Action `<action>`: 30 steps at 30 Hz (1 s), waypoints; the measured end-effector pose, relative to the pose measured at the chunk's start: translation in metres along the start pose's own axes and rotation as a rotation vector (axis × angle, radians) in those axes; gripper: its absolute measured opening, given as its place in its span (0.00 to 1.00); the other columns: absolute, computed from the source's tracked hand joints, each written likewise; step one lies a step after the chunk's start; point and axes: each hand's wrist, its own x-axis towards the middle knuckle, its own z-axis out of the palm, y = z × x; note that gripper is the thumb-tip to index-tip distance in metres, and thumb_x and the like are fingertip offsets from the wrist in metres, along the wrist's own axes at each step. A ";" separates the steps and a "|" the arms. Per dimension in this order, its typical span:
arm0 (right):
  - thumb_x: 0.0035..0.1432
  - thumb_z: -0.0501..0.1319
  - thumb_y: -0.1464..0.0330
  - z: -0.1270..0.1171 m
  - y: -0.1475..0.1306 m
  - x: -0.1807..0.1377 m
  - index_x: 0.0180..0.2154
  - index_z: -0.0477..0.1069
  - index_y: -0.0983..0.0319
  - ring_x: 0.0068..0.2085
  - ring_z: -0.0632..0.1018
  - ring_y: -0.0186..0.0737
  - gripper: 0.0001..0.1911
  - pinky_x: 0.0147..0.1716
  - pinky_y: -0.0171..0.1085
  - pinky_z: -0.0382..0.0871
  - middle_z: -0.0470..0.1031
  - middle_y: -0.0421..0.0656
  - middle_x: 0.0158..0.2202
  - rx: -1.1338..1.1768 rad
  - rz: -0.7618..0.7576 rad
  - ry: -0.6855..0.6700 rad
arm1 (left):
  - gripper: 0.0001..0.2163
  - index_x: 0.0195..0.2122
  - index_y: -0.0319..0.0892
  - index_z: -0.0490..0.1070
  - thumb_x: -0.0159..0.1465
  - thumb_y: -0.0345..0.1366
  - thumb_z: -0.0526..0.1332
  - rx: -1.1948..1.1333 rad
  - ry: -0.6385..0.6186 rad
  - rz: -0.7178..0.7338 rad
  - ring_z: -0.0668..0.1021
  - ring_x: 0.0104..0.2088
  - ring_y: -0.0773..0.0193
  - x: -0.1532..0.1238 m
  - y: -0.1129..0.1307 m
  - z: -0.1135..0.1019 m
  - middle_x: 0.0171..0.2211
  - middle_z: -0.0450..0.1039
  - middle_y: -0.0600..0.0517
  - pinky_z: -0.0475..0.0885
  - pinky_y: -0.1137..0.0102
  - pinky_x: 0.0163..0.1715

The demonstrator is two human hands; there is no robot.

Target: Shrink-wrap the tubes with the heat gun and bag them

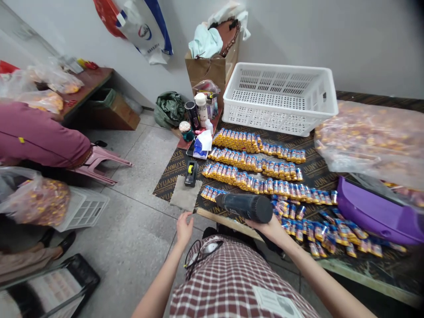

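Closest in, above a red-and-white checked shirt (pixel 232 282): left hand (pixel 184 229), fingers loosely spread and holding nothing, just short of a grey square cloth pad (pixel 185 194) at the near corner of a dark printed table (pixel 167 179). To the right, right hand (pixel 270 227), palm up, fingers curled under and gripping the thick end of a dark grey ribbed cylinder (pixel 245 206). Cylinder held roughly level over the table's near edge, pointing left, just above the nearest packets. Beyond, rows of small blue-and-orange packets (pixel 255 172) laid side by side across the table. Left of the rows, a black tape dispenser with a yellow roll (pixel 191 173), touching the cloth pad's far edge. Right, a purple plastic tray (pixel 371 212) under a clear plastic bag of orange packets (pixel 371 132). Farther back, a white perforated plastic basket (pixel 280 97), then a brown paper bag (pixel 212 68) against the wall. Far left, another person's maroon sleeve (pixel 39 137) beside a pink plastic stool (pixel 99 161).
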 end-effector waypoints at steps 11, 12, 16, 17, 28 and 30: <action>0.42 0.65 0.56 -0.072 0.014 -0.074 0.20 0.71 0.61 0.25 0.73 0.44 0.15 0.30 0.42 0.69 0.73 0.43 0.19 -0.176 0.224 0.230 | 0.10 0.36 0.40 0.72 0.55 0.30 0.56 -0.032 -0.108 0.086 0.76 0.39 0.58 0.023 0.013 0.028 0.36 0.75 0.47 0.70 0.61 0.43; 0.41 0.65 0.56 -0.073 0.015 -0.074 0.22 0.72 0.61 0.26 0.73 0.45 0.14 0.31 0.42 0.70 0.74 0.43 0.21 -0.170 0.219 0.264 | 0.10 0.36 0.40 0.72 0.54 0.29 0.55 -0.035 -0.114 0.087 0.75 0.40 0.58 0.024 0.015 0.030 0.36 0.75 0.47 0.70 0.61 0.43; 0.39 0.67 0.58 -0.062 0.010 -0.063 0.30 0.74 0.62 0.34 0.75 0.47 0.17 0.37 0.43 0.70 0.77 0.45 0.30 -0.131 0.147 0.328 | 0.11 0.37 0.41 0.73 0.54 0.29 0.55 -0.046 -0.133 0.093 0.76 0.40 0.58 0.026 0.020 0.031 0.36 0.75 0.47 0.70 0.61 0.43; 0.38 0.67 0.59 -0.057 0.007 -0.058 0.30 0.75 0.62 0.36 0.75 0.48 0.16 0.39 0.43 0.70 0.78 0.45 0.31 -0.123 0.128 0.319 | 0.11 0.36 0.41 0.73 0.54 0.29 0.55 -0.045 -0.134 0.095 0.76 0.40 0.58 0.026 0.021 0.030 0.36 0.75 0.47 0.70 0.61 0.43; 0.40 0.66 0.59 -0.066 0.014 -0.055 0.39 0.74 0.64 0.39 0.76 0.50 0.23 0.41 0.45 0.70 0.78 0.47 0.37 -0.100 0.140 0.236 | 0.09 0.35 0.40 0.73 0.55 0.31 0.56 0.029 -0.113 0.043 0.76 0.40 0.57 0.012 0.004 0.010 0.36 0.76 0.47 0.69 0.61 0.43; 0.41 0.65 0.57 -0.070 0.019 -0.056 0.38 0.74 0.64 0.34 0.77 0.49 0.22 0.35 0.44 0.72 0.78 0.46 0.32 -0.066 0.207 0.258 | 0.09 0.36 0.40 0.73 0.55 0.31 0.56 0.040 -0.124 0.029 0.76 0.40 0.57 0.009 0.002 0.012 0.36 0.76 0.47 0.69 0.61 0.43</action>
